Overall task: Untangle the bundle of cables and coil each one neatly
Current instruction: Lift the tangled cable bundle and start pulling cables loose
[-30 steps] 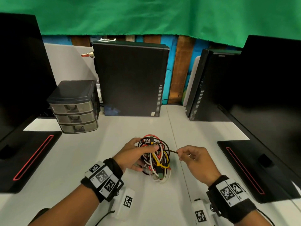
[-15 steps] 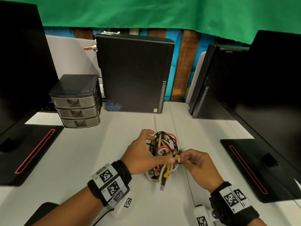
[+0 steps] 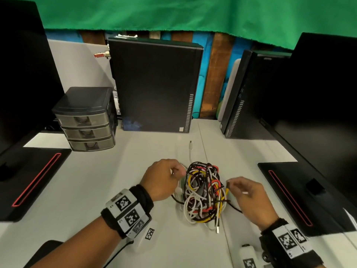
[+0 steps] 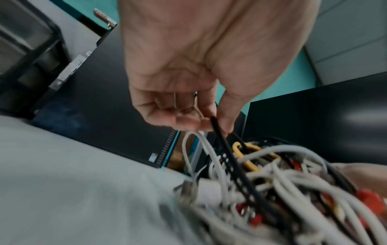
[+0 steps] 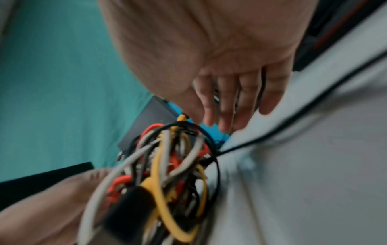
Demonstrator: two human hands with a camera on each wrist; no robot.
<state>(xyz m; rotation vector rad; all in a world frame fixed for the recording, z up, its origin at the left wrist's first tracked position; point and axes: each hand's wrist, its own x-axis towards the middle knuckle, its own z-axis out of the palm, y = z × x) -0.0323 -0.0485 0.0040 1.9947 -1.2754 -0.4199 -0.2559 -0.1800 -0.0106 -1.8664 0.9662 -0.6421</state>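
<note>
A tangled bundle of cables [image 3: 204,192], white, black, red and yellow, lies on the white desk [image 3: 96,190] between my hands. One white plug end [image 3: 190,144] trails out behind it. My left hand [image 3: 173,172] is at the bundle's upper left edge. In the left wrist view its thumb and fingers [image 4: 201,122] pinch a black cable [image 4: 230,159] rising from the bundle [image 4: 282,182]. My right hand [image 3: 231,183] hovers at the bundle's right side. Its fingers [image 5: 226,106] are nearly straight, the thumb beside a yellow plug [image 5: 181,118]. A black strand [image 5: 314,106] runs under it.
A small grey drawer unit [image 3: 85,120] stands back left. Two black computer towers [image 3: 154,86] [image 3: 239,93] line the back. Black monitor bases with red stripes [image 3: 31,178] [image 3: 301,194] flank the work area. Two white tagged devices [image 3: 148,233] [image 3: 248,256] lie near the front edge.
My left hand slid off the top of the bundle to its left edge. My right hand drew back slightly to the right and its fingers loosened. The bundle now lies more spread.
</note>
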